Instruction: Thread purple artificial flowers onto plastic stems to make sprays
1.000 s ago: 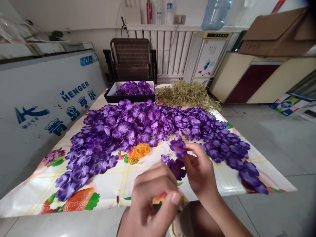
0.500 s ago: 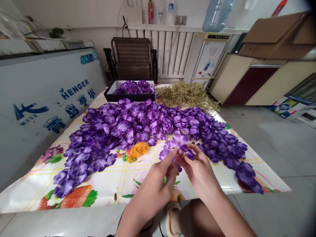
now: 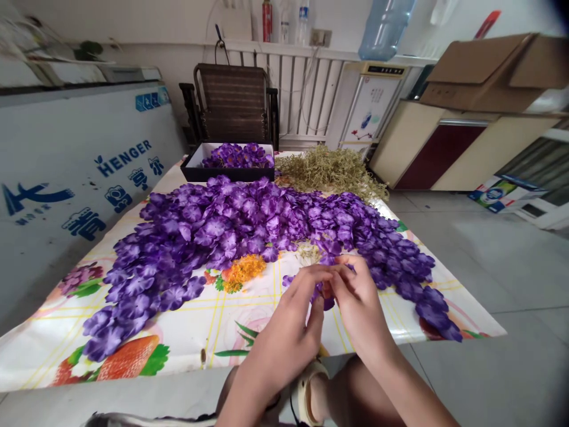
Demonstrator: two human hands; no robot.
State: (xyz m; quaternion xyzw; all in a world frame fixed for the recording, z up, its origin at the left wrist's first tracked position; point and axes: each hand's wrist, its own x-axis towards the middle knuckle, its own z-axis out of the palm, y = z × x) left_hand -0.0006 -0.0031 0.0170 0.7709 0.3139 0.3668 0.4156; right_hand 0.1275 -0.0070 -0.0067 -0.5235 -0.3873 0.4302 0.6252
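Both of my hands meet over the near right part of the table. Between their fingertips is a purple artificial flower [image 3: 328, 303], mostly hidden by the fingers. My left hand [image 3: 291, 326] pinches it from the left, and my right hand [image 3: 362, 308] closes on it from the other side. Just beyond the fingers lies a small bunch of pale stems [image 3: 307, 254]. A wide heap of loose purple petals [image 3: 231, 225] curves around the hands. Left of them sits a little pile of orange flower centres [image 3: 243, 273].
At the table's far side stands a black box [image 3: 226, 174] holding purple flowers. Beside it lies a heap of greenish stems [image 3: 333, 169]. A folding chair [image 3: 233, 101] is behind the table, a white freezer [image 3: 89, 178] to the left, and a cardboard box [image 3: 475, 74] on a cabinet at right.
The fingers of both hands have drawn closer together and cover more of the purple flower. Light purple petals that showed above the fingertips are now largely hidden. The view has shifted slightly.
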